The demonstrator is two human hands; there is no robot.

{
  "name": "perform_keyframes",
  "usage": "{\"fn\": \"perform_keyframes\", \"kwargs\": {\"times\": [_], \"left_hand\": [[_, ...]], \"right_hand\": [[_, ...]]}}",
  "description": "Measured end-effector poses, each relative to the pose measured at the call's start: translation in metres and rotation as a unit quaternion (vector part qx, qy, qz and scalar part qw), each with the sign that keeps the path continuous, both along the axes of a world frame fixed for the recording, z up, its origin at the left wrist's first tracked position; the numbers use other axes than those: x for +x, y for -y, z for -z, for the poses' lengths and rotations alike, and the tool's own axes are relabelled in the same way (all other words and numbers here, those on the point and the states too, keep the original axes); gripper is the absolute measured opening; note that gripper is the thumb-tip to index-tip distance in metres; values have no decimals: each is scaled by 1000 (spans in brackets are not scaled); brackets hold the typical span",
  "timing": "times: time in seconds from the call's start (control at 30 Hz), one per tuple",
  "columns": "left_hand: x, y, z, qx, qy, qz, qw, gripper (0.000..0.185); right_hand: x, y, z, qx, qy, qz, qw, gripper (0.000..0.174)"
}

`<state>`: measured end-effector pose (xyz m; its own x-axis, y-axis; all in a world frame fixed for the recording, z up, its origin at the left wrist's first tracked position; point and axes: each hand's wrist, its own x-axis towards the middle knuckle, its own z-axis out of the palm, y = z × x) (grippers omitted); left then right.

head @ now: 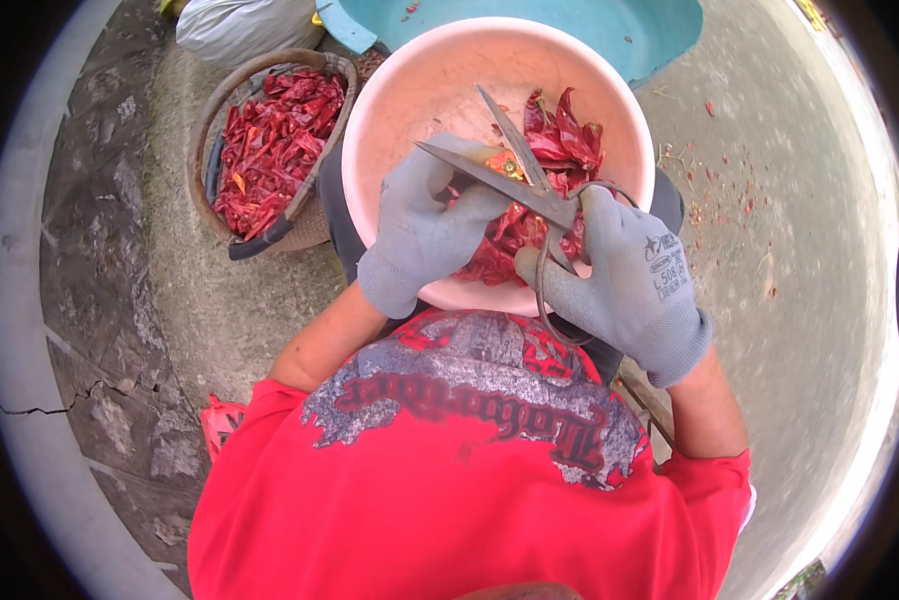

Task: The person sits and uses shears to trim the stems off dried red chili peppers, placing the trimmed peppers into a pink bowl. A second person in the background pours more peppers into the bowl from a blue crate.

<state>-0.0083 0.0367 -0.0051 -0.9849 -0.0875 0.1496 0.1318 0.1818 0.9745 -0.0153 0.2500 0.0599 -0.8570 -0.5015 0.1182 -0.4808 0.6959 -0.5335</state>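
Observation:
Both my hands wear grey work gloves above a pink plastic basin (367,97) on my lap. My right hand (607,262) holds a pair of metal scissors (520,191) by the looped handles, with the blades spread and pointing up and to the left. My left hand (434,217) is on the basin's left side, its fingers curled behind and under the lower blade. A piece of opened red chili with yellowish seeds (511,166) shows between the blades, at my left fingertips. Dried red chilies (550,139) lie in the basin below and beyond the scissors.
A woven basket (198,157) full of red chili pieces (273,157) stands on the concrete at the left. Beyond it is a white sack (243,30). A teal plastic tub (607,30) lies past the basin. Chili scraps (746,202) dot the floor at right; a red plastic bag (222,421) lies at left.

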Motion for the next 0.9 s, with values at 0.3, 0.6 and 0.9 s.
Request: {"fn": "perform_keyframes", "kwargs": {"times": [0.3, 0.6, 0.9], "left_hand": [[1, -1, 1, 3, -4, 8, 1000, 20], [-1, -1, 8, 57, 9, 21, 998, 18], [-2, 6, 11, -35, -24, 54, 998, 21]], "right_hand": [[1, -5, 19, 32, -14, 1, 999, 28], [-6, -11, 14, -36, 211, -2, 977, 38], [-3, -7, 4, 16, 40, -4, 999, 41]]}}
